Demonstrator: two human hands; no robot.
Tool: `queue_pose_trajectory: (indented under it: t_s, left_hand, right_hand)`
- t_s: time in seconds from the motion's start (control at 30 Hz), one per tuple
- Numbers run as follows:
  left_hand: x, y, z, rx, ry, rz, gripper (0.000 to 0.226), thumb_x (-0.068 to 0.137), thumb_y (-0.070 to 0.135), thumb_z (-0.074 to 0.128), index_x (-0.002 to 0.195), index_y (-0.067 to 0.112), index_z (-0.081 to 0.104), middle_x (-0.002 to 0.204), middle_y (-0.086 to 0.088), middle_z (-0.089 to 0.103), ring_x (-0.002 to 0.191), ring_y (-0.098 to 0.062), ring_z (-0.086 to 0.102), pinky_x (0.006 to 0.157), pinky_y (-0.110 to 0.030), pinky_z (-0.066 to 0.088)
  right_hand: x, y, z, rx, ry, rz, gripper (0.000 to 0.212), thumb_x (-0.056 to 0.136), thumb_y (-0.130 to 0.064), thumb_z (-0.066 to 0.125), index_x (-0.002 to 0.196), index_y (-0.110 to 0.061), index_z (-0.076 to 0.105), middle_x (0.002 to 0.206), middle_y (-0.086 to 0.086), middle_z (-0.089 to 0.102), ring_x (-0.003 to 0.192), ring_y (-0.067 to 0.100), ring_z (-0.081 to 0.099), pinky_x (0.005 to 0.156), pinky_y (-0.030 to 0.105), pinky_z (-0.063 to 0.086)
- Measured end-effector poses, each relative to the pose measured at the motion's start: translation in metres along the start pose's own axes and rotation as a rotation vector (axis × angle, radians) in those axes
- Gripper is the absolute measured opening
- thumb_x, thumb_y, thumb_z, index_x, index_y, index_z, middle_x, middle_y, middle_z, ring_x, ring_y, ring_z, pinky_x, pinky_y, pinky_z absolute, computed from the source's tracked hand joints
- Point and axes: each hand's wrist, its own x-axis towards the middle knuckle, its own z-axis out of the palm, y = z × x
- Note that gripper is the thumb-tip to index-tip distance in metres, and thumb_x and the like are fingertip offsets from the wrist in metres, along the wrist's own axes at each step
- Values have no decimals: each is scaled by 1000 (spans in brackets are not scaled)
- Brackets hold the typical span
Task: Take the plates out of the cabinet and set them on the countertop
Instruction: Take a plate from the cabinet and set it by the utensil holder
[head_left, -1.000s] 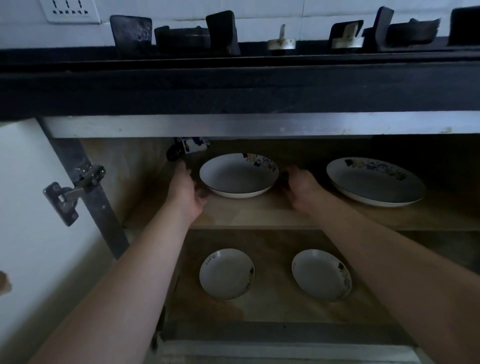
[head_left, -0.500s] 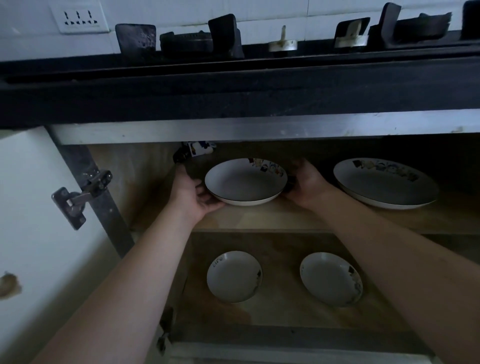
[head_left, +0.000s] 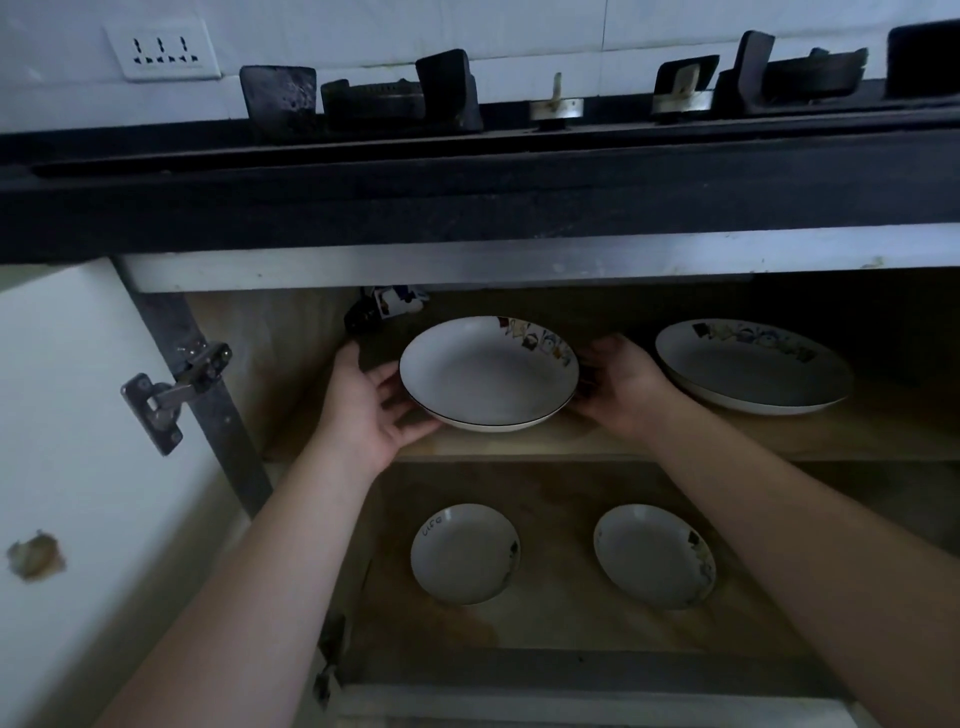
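Note:
A deep white plate (head_left: 488, 371) with cartoon prints on its far rim is held just above the front of the upper cabinet shelf (head_left: 857, 431). My left hand (head_left: 366, 402) grips its left rim, fingers curled under it. My right hand (head_left: 621, 387) grips its right rim. A larger white plate (head_left: 750, 366) lies on the same shelf to the right. Two small white plates (head_left: 465, 553) (head_left: 654, 556) lie on the lower shelf. The dark countertop edge (head_left: 467, 202) runs above the cabinet.
The white cabinet door (head_left: 78, 467) stands open at the left, with a metal hinge (head_left: 171, 389). A gas stove (head_left: 374, 98) with black pan supports sits on the countertop. A wall socket (head_left: 161, 52) is at upper left. A small dark object (head_left: 384, 306) sits at the shelf's back.
Both hands closed round the deep plate's rim and drew it up and toward the shelf's front edge. The camera view has also shifted slightly.

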Motion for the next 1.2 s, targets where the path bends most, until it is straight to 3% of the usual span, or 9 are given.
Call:
queue_pose_trajectory:
  t_s: [0.23, 0.47, 0.57, 0.8, 0.9, 1.03, 1.2]
  left_hand:
    - [-24, -15, -11, 85, -60, 49, 43, 99, 38, 50, 136, 18, 54, 132, -10, 60, 110, -31, 61, 68, -50, 59]
    - [-38, -28, -17, 43, -21, 112, 23, 92, 15, 64, 111, 26, 72, 107, -5, 76, 94, -26, 75, 63, -44, 61]
    - [-45, -29, -14, 121, 3, 108, 25, 87, 14, 69, 96, 36, 78, 103, 1, 77, 99, -25, 73, 68, -45, 62]
    - [-79, -19, -7, 161, 55, -1, 29, 89, 12, 70, 106, 34, 75, 116, -3, 74, 110, -28, 68, 71, -45, 62]
    - [-99, -6, -8, 225, 97, -76, 32, 88, 11, 69, 106, 37, 75, 123, -2, 71, 113, -28, 66, 77, -48, 62]
    - [-132, 7, -14, 284, 88, -111, 38, 93, 10, 63, 123, 34, 69, 129, 1, 68, 118, -26, 63, 82, -48, 59]
    - [-181, 20, -16, 322, 56, -199, 39, 95, 14, 62, 130, 32, 64, 130, 0, 68, 115, -24, 66, 83, -45, 58]
  right_hand:
    - [-19, 6, -25, -52, -19, -12, 21, 100, -20, 44, 112, -12, 58, 113, 12, 66, 101, 30, 65, 67, 43, 57]
    - [-27, 11, -39, -138, -58, -74, 21, 96, -8, 52, 111, -17, 64, 94, 4, 77, 87, 21, 74, 63, 33, 60]
    - [-37, 7, -39, -160, -60, -50, 21, 96, -6, 52, 111, -16, 63, 99, 5, 76, 90, 22, 73, 67, 33, 61]
    - [-74, -6, -36, -210, -9, 16, 24, 99, -5, 48, 117, -10, 63, 106, 6, 74, 92, 23, 72, 65, 31, 59]
    - [-94, -11, -31, -212, 21, 61, 21, 98, -4, 50, 112, -11, 64, 95, 0, 77, 84, 17, 74, 61, 25, 58]
    - [-125, -9, -23, -284, 54, 132, 26, 100, -5, 48, 123, -8, 58, 116, 5, 71, 101, 20, 70, 74, 32, 59]
    - [-176, -10, -19, -303, 144, 194, 29, 100, 2, 43, 128, -1, 52, 123, 10, 65, 92, 15, 69, 63, 25, 56]
